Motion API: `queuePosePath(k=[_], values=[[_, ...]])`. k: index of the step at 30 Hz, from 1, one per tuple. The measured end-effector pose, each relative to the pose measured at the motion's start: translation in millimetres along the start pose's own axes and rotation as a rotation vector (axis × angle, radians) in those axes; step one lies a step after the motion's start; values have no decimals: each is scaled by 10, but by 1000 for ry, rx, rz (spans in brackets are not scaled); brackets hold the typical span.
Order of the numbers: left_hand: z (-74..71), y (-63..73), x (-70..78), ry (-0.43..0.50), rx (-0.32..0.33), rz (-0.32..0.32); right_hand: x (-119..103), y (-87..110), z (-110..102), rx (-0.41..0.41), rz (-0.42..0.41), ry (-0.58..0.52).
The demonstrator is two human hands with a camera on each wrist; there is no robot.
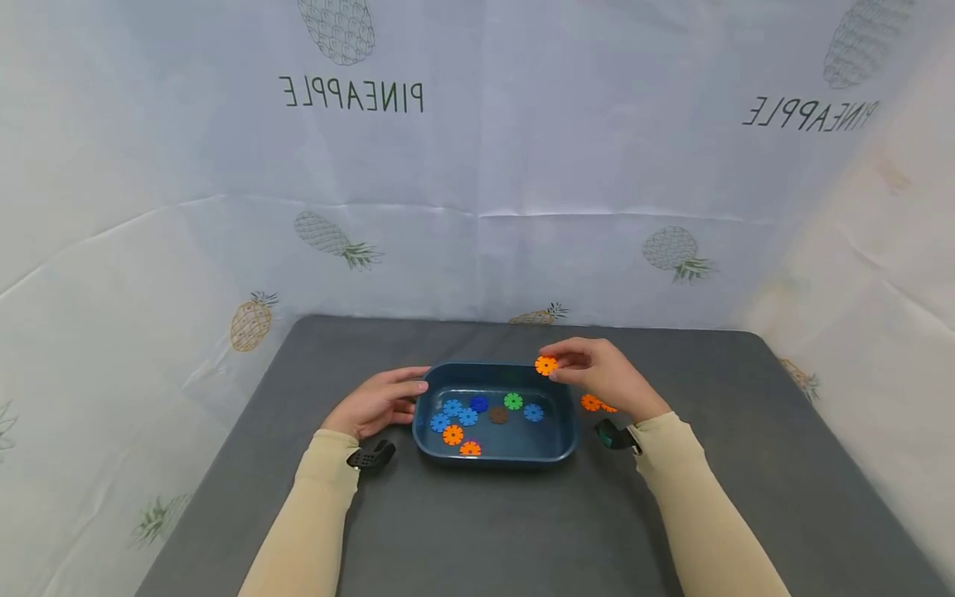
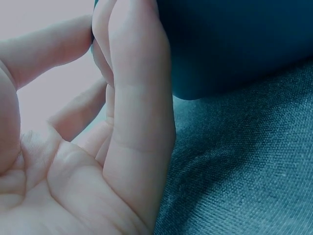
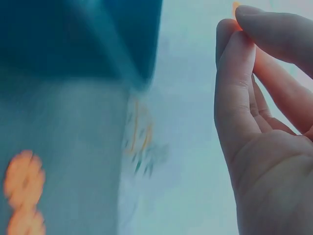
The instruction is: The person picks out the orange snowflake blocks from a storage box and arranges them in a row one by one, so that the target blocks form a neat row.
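Observation:
A dark blue tray [image 1: 492, 458] stands on the grey table. My left hand [image 1: 382, 400] grips its left rim between thumb and fingers; in the left wrist view, the fingers [image 2: 142, 98] lie against the tray's outer wall [image 2: 234, 49]. Above the tray's far right corner, my right hand [image 1: 600, 371] pinches an orange notched disc [image 1: 546, 366] between thumb and fingertips. Only a sliver of this disc [image 3: 235, 7] shows in the right wrist view. Inside the tray lie several similar discs: light blue [image 1: 467, 416], dark blue [image 1: 479, 404], green [image 1: 513, 401], brown [image 1: 497, 414] and orange [image 1: 453, 434].
Just right of the tray, loose orange discs [image 1: 590, 403] lie on the table [image 1: 492, 531], partly behind the right wrist. A white cloth [image 1: 477, 265] printed with pineapples hangs behind the table's far edge and along both sides.

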State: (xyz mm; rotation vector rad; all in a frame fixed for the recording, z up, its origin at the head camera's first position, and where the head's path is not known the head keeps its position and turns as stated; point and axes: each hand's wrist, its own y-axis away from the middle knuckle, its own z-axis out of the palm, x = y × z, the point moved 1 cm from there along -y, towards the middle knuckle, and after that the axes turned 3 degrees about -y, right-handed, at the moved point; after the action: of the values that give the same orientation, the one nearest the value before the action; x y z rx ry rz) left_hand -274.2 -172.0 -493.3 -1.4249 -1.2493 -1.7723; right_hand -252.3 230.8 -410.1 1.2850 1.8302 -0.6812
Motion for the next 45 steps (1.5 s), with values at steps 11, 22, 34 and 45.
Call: queuePosePath(k=[11,22,34,45], values=[[-30,69,-18,17,22,-10,697,446,-417,163,140,44],[-22,58,-20,45,19,-16,1079,610,-557,225,213,158],[21,17,6,20,18,-19,1290,735,-570,218,266,215],[12,-4,-4,19,14,-25,1303,742,-579,217,278,248]])
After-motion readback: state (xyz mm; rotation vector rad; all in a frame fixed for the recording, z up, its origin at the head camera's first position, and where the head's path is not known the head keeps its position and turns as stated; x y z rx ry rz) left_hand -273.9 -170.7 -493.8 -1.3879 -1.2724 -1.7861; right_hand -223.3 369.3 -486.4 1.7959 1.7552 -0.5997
